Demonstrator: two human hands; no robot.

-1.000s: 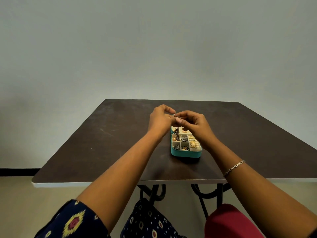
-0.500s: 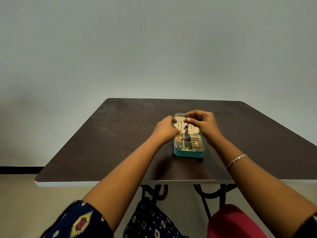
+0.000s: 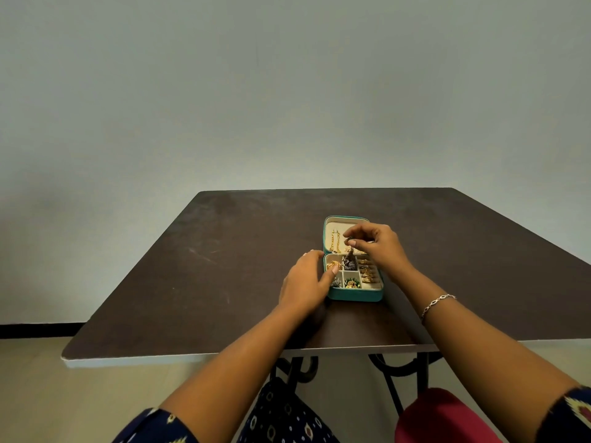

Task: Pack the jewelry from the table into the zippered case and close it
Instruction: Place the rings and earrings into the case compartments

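A teal zippered case (image 3: 355, 295) lies open on the dark table (image 3: 224, 266), its cream tray split into compartments holding gold and dark jewelry. Gold chains (image 3: 334, 241) hang in the lid half at the back. My right hand (image 3: 380, 247) hovers over the case and pinches the top of a dark chain (image 3: 349, 262), whose lower part is piled in a middle compartment. My left hand (image 3: 307, 284) rests against the case's left side, fingers relaxed, thumb over the tray's edge.
The table's near edge (image 3: 224, 358) runs across below my forearms, with black metal legs (image 3: 393, 378) underneath. A plain wall stands behind. A silver bracelet (image 3: 436, 303) sits on my right wrist.
My hands have separated. The left dropped to the case's left side. The right lowered the dark chain, which now gathers in a middle compartment.
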